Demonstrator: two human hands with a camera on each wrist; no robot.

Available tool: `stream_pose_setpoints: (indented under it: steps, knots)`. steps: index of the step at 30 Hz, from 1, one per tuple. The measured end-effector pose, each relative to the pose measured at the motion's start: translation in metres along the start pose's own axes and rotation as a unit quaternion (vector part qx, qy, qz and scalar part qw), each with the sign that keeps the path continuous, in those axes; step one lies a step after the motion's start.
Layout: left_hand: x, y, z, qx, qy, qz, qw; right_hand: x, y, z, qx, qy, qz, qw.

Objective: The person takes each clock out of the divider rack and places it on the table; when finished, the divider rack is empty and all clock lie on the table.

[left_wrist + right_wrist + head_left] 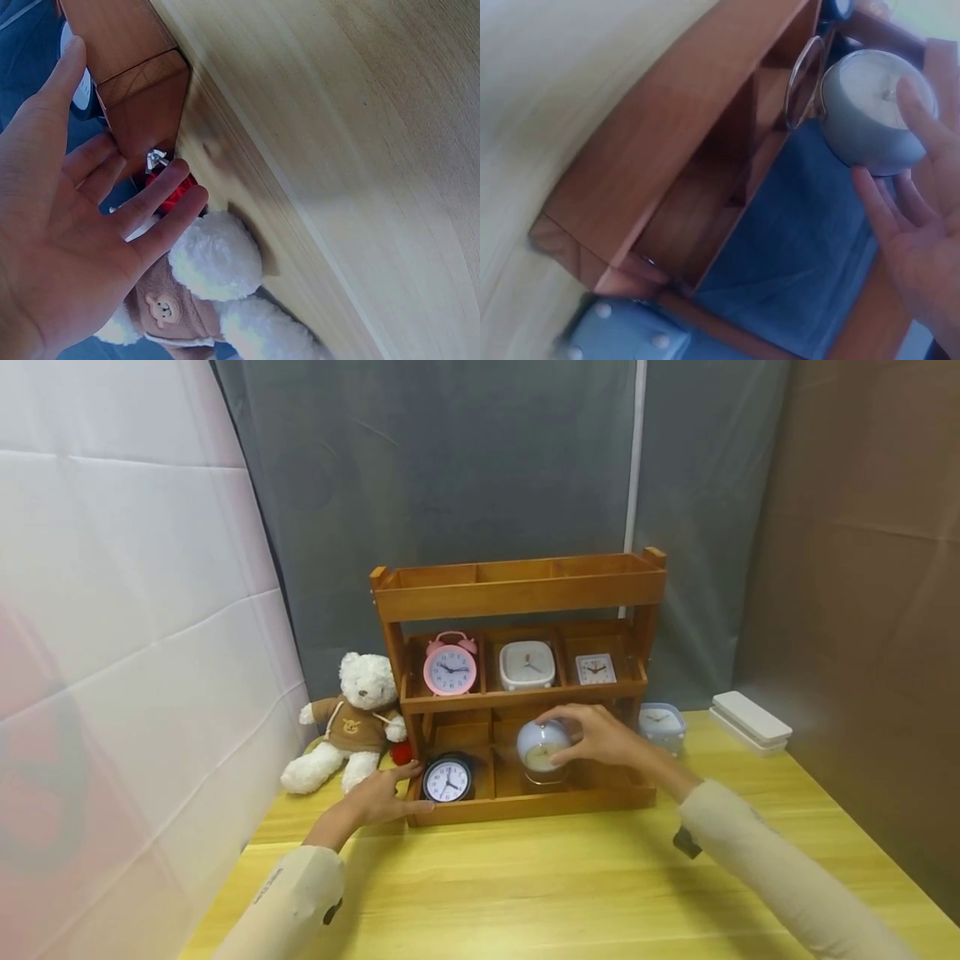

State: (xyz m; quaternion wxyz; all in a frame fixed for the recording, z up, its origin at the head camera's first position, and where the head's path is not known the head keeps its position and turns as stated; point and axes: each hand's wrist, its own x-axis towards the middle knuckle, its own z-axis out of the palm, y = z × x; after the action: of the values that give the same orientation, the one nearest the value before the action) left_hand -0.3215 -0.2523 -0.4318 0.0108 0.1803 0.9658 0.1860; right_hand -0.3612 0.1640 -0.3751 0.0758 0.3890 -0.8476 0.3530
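My right hand (600,737) grips a round pale blue clock (537,745) by its top and side, thumb across the dial. A thin wire stand (796,82) sticks out from this clock, which overlaps the middle lower compartment of the wooden shelf (517,602). At the shelf's lower left corner is my left hand (378,795), its fingers extended and holding nothing. The thumb and fingertips lie right by the corner in the head view. A black-rimmed clock (447,779) stands in the lower left compartment beside that hand.
The middle tier holds a pink twin-bell clock (450,668), a white rounded clock (527,665) and a small square clock (596,669). A teddy bear (356,727) sits left of the shelf near a red object (401,752). Rightward are a blue clock (662,727) and white box (750,720).
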Motion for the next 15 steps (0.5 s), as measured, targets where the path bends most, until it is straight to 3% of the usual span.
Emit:
stream_pose_setpoints:
  steps: [5,15]
  knots:
    - [-0.002,0.002,-0.001,-0.003,-0.003,-0.004,1.0,-0.005,-0.006,-0.012,0.011,0.0,0.005,0.9999]
    - [-0.002,0.003,-0.002,0.001,-0.003,-0.006,1.0,-0.024,-0.009,-0.04,-0.017,0.01,0.022,0.9996]
